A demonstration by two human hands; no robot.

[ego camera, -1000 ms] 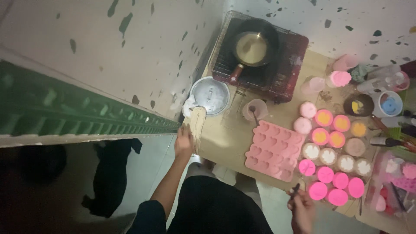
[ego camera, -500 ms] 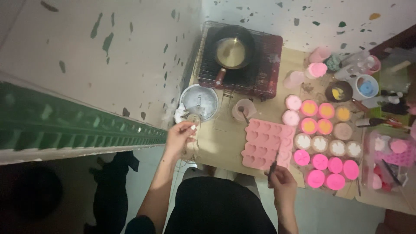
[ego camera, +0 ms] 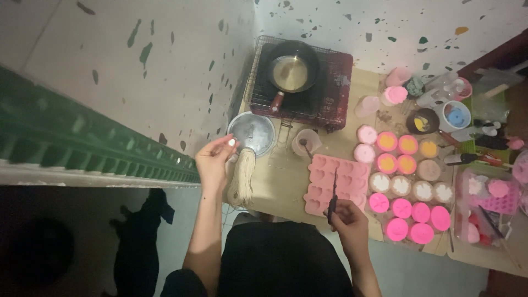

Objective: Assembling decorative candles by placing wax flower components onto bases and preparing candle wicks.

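Note:
My left hand (ego camera: pixel 212 162) pinches the top of a pale bundle of string (ego camera: pixel 242 179), which hangs down over the left end of a low wooden board (ego camera: pixel 280 181). My right hand (ego camera: pixel 347 220) grips a thin dark tool (ego camera: pixel 333 193), possibly scissors, pointing up over the near edge of a pink silicone mould (ego camera: pixel 335 176) with heart-shaped cavities. Right of the mould stand several small round pink and pale moulds (ego camera: pixel 407 181), some filled with orange or white.
A round metal lid (ego camera: pixel 252 133) lies behind the string. A dark pan (ego camera: pixel 290 60) with pale liquid sits on a wire rack (ego camera: pixel 330 82) at the back. A cup with a stick (ego camera: pixel 306 142), jars (ego camera: pixel 454 116) and a clear box (ego camera: pixel 489 203) crowd the right. A green ledge (ego camera: pixel 82 148) runs at left.
My right hand has moved up and left, bringing the dark tool over the pink mould. My left hand has drawn back and turned, still holding the string bundle beside the metal lid.

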